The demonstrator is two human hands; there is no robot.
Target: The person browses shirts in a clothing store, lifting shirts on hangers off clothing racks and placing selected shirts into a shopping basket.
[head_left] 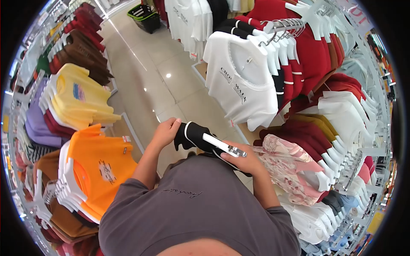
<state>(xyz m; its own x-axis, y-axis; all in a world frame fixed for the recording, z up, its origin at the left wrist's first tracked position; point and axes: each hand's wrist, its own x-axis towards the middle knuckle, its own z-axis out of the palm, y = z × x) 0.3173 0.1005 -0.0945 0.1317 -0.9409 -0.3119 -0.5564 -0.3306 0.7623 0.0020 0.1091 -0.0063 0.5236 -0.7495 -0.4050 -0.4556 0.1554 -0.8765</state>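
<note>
Just in front of my body hangs a black garment [197, 133] with white trim, on a white hanger [215, 142] with a metal clip or hook part at its right end. My left hand [167, 131] grips the garment's left edge, thumb on top. At the other side my right hand [244, 158] is closed around the hanger near the metal part, with the garment's black and white edge beneath it. The lower part of the garment is hidden by my hands and shirt.
Racks stand on both sides of a tiled aisle [164, 70]. On the left hang an orange shirt [102, 166] and a yellow shirt [79, 96]; on the right, a white shirt [239, 81] and a pink floral garment [290, 166]. A black basket [145, 19] sits on the floor ahead.
</note>
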